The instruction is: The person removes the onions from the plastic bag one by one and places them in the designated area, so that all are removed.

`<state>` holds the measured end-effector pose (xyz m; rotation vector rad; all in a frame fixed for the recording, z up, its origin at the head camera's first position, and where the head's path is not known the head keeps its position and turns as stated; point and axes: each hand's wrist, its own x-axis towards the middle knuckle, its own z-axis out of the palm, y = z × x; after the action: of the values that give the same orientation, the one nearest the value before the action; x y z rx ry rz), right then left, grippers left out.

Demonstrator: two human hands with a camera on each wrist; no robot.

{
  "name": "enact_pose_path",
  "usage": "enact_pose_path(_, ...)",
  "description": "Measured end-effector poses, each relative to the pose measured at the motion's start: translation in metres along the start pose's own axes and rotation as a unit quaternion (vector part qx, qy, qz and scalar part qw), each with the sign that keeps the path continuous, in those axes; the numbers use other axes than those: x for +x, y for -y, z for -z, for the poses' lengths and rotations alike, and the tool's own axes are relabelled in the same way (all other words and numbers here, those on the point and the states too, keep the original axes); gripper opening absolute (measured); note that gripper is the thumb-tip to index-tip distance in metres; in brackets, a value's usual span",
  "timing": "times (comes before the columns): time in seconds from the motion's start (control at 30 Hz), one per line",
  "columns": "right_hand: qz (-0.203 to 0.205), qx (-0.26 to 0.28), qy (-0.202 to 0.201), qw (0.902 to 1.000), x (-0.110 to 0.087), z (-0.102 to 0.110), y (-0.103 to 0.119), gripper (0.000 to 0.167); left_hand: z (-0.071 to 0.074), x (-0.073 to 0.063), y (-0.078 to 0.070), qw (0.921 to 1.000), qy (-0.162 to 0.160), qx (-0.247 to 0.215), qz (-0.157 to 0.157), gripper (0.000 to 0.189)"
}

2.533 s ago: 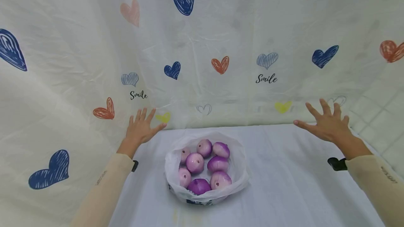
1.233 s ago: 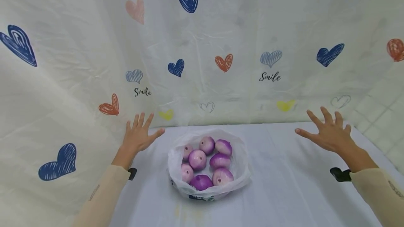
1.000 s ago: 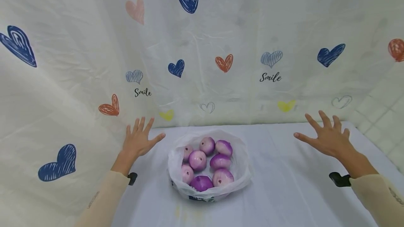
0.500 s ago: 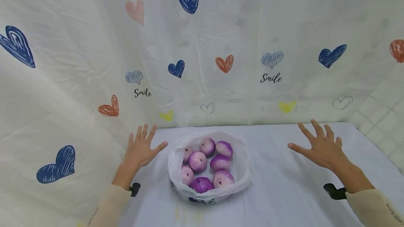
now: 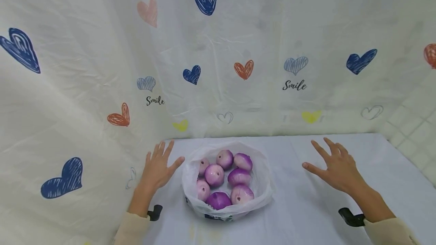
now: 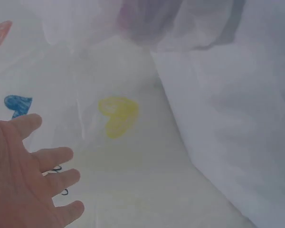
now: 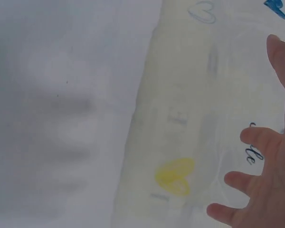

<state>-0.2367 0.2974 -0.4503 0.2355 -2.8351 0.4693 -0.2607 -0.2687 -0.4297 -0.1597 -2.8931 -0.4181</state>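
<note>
A white plastic bag [image 5: 262, 188] with its mouth spread wide sits on the table, holding several purple-pink onions [image 5: 215, 175]. Left of the bag, my left hand [image 5: 157, 171] hovers with fingers spread and thumb pointing toward the bag's rim. My right hand [image 5: 337, 169] is held over the table well to the right of the bag, its fingers apart and nothing in them. In the left wrist view the left palm [image 6: 14, 175] shows bare, and part of the bag [image 6: 85, 19] blurs across the top. The right wrist view shows the right hand's fingers [image 7: 261, 140] stretched out, touching nothing.
A white cloth covers the table [image 5: 296, 199]. Behind and to the left hangs a pale curtain [image 5: 259, 29] printed with hearts and the word "Smile". White tiles [image 5: 413, 124] show at the right. Black straps [image 5: 351, 217] sit at both wrists.
Both hands have drawn back toward the body and come inward, nearer the bag, the right one moving farther left. The bag and onions stay in place; the head view has shifted slightly.
</note>
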Motion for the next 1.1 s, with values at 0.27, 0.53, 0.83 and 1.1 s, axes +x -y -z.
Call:
enact_pose_path(0.27, 0.031, 0.138, -0.027, 0.9895, 0.005, -0.011, 0.036, 0.081, -0.009, -0.002, -0.011, 0.9912, 0.001, -0.132, 0.003, 0.081)
enact_pose_path(0.53, 0.073, 0.24, -0.062, 0.966, 0.012, -0.03, 0.073, 0.066, -0.028, -0.002, -0.02, 0.9715, -0.009, -0.236, 0.02, 0.076)
enact_pose_path(0.83, 0.132, 0.292, -0.108, 0.9411, 0.019, -0.045, 0.116, 0.057, -0.046, 0.0, -0.02, 0.9496, -0.035, -0.311, 0.023, 0.054)
enact_pose_path(1.1, 0.158, 0.327, -0.061, 0.9296, 0.021, -0.059, 0.145, 0.058, -0.056, 0.003, -0.019, 0.9482, -0.026, -0.316, 0.026, 0.053)
